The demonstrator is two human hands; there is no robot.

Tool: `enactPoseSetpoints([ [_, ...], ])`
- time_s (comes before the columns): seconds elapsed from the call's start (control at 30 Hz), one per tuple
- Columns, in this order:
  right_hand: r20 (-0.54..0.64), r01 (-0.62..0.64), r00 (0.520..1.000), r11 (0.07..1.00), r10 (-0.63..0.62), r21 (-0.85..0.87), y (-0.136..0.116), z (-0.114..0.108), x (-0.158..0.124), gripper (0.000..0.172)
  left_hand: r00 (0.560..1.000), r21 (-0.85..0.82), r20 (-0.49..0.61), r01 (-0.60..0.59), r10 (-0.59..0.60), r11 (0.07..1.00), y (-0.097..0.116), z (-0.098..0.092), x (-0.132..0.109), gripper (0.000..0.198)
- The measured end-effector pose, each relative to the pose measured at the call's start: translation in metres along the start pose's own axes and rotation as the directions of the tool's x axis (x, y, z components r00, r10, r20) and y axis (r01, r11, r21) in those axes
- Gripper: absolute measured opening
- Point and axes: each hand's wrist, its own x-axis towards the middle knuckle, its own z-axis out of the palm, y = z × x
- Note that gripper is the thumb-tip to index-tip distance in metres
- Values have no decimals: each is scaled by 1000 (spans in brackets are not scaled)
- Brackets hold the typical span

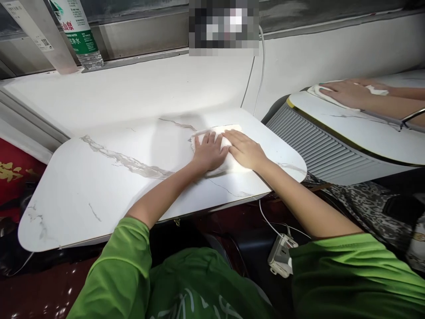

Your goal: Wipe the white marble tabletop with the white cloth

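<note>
A white cloth (237, 165) lies flat on the right half of a white marble-patterned table (109, 195). My left hand (210, 153) rests palm down on the cloth's left part, its fingers spread. On the upper right part of the same cloth lies my right hand (245, 148), also flat with fingers stretched out. The two hands almost touch, the left thumb close to the right hand. Neither hand grips the cloth; both press on it from above. Part of the cloth is hidden under them.
At the right, another person's hands (347, 93) rest on a white cloth (327, 98) on a second table (361, 126). A water bottle (83, 40) and a pinkish container (49, 40) stand on the back ledge. A power strip (282, 254) lies below, with cables.
</note>
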Motion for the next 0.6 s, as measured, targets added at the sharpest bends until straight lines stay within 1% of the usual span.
enactPoseSetpoints([
  [0.3,-22,66,998,997,-66,-29,-32,-2,-55,55,998,-3,38,-43,43,999,4,-5,-63,62],
  [0.47,-53,77,995,997,-79,-32,-42,-2,-75,55,998,9,36,-48,47,999,10,-5,-82,62],
  [0.6,-52,82,995,996,-84,-44,-48,-3,-85,56,997,3,64,-48,47,999,14,-7,-93,63],
])
